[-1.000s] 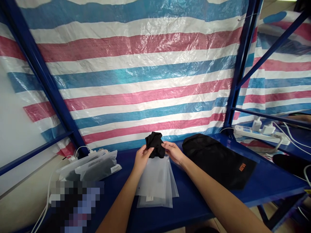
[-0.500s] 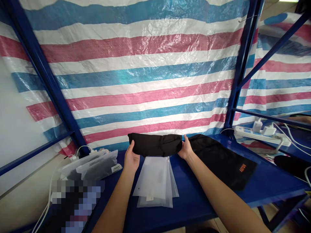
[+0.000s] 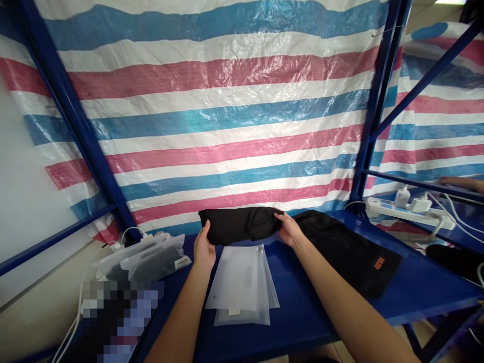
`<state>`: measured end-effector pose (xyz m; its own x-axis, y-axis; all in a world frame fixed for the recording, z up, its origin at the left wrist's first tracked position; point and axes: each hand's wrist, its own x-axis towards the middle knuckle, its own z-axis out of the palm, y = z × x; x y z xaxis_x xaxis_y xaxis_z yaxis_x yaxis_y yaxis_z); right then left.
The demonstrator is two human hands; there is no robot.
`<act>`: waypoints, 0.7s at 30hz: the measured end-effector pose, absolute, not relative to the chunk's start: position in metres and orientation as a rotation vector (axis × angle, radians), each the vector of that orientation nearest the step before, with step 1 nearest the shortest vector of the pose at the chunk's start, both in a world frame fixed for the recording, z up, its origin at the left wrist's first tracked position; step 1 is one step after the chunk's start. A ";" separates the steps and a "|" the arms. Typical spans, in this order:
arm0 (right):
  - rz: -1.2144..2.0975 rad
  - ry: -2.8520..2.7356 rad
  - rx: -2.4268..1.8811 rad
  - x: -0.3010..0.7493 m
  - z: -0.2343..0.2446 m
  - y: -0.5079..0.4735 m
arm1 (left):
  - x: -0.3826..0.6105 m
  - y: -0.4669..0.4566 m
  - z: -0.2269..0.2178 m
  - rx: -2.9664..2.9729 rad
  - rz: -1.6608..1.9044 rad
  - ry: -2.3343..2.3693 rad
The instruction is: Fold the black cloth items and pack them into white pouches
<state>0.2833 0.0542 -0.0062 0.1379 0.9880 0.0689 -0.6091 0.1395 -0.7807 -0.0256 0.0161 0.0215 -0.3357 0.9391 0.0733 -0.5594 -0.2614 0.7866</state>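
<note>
i have only the head view: it looks forward and down from above the blue worktop [image 3: 302, 312], close over it, facing the striped tarp [image 3: 227, 126] hung just behind that worktop.

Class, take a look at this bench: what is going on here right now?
A person holds a black garment stretched between both hands above a blue table: the left hand grips its left end and the right hand its right end. Just below it lies a stack of frosted plastic zip bags. To the right rests a black bag with orange lettering; to the left lie packed bags. A striped tarp hangs behind.
</note>
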 end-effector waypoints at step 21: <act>0.239 -1.877 -1.065 0.458 0.197 0.049 | 0.207 -0.196 0.025 1.148 0.988 0.689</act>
<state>0.4582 0.0494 0.1968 -0.1883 0.7543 0.6289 0.5728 0.6046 -0.5536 0.2073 -0.1956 0.0248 0.4275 0.9033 0.0352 -0.2783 0.0944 0.9558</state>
